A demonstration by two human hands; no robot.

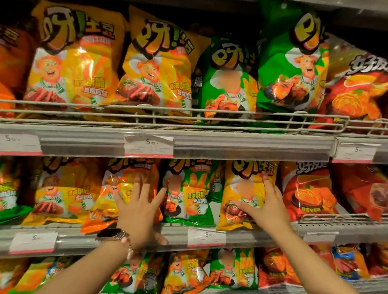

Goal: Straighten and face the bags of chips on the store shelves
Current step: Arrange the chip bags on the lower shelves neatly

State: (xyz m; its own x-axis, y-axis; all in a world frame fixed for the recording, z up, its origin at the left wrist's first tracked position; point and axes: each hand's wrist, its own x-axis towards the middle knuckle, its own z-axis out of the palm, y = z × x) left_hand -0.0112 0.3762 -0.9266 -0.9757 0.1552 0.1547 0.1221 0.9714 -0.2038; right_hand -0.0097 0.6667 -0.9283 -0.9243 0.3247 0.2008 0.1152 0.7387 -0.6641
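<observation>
The left hand [139,210], nearest, lay flat with fingers spread against a glossy orange foil chip bag [120,193] on the middle shelf [174,236], gripping nothing. Further in, the right hand [263,205] pressed straight, slightly parted fingers on a shiny yellow foil chip bag [243,197] on the same shelf, thumb low on its face. Such bags probably were light, puffy, slippery and crushable, best nudged by their edges or top seams.

White price tags with pink lower edges, such as the middle one [148,145], sit in the grey shelf-edge strips. A wire rail [217,116] runs along the upper shelf front. A wristwatch [112,233] shows.
</observation>
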